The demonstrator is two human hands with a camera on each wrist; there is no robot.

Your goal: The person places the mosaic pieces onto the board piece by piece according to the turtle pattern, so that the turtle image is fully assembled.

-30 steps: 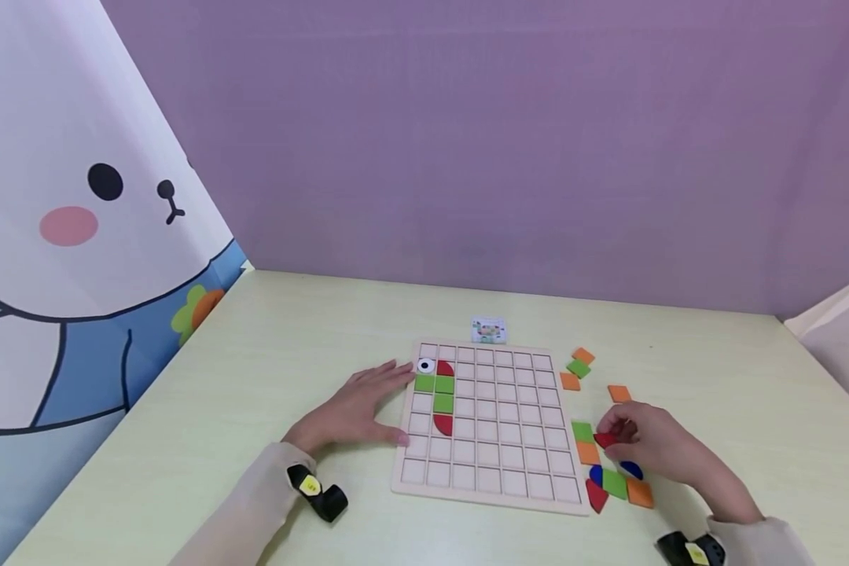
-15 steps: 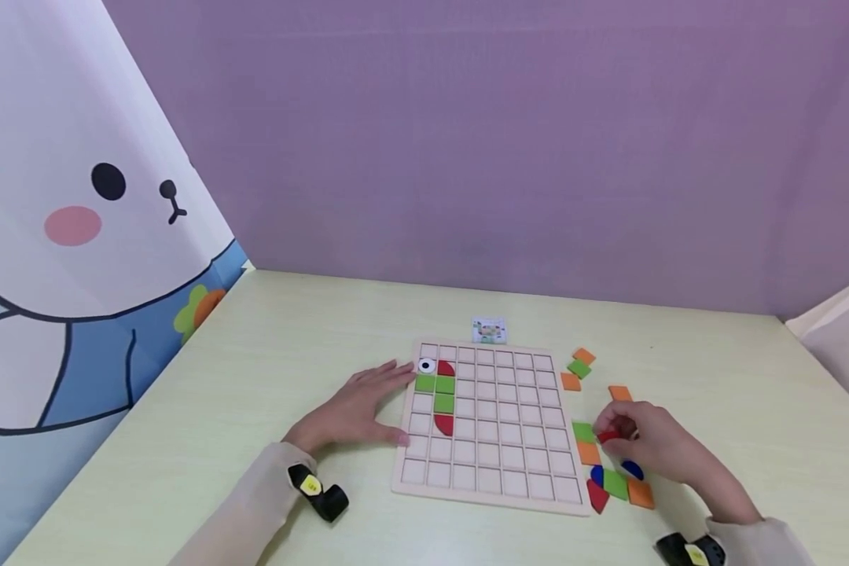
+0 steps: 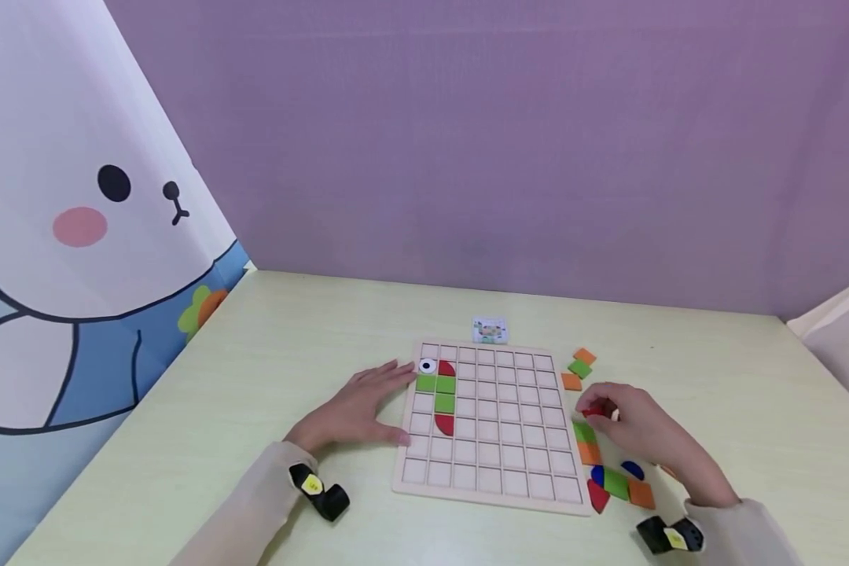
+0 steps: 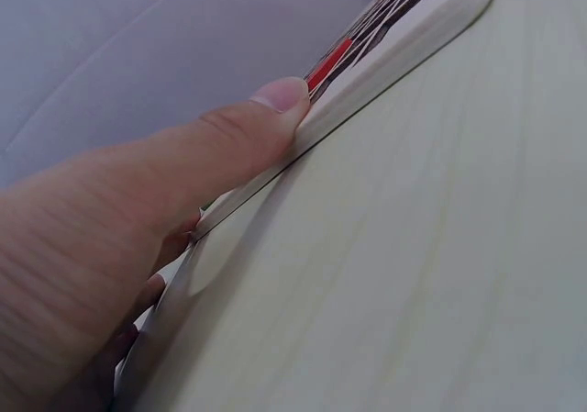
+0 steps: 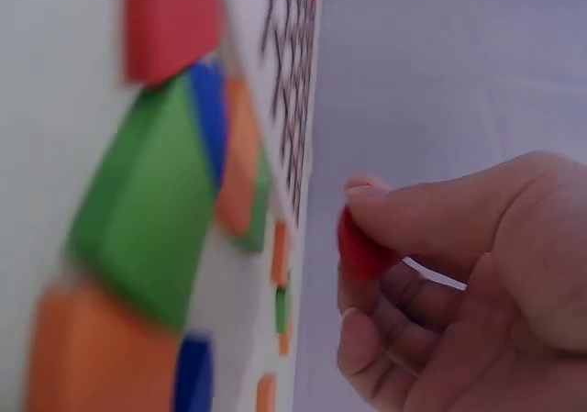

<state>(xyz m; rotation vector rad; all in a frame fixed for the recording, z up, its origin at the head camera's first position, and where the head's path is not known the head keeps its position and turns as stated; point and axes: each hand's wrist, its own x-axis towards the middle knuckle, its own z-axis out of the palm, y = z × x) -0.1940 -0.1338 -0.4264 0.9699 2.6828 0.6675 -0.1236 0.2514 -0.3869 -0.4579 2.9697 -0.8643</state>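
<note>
A pale gridded board lies on the table. My left hand rests at its left edge, fingers spread and straight; in the left wrist view the thumb touches the rim. Along the board's left columns sit a white eye tile, several green square tiles and two red rounded tiles. Just off the right edge, my right hand pinches a red tile between thumb and fingers, raised above the table. The fingers hide part of its outline.
Right of the board lie loose tiles: orange squares, green squares, blue rounded pieces and a red one. A small picture card lies behind the board. A purple cloth hangs at the back.
My right hand has lifted the red tile and moved away from me and slightly left, towards the board's right edge. My left hand has stayed in place.
</note>
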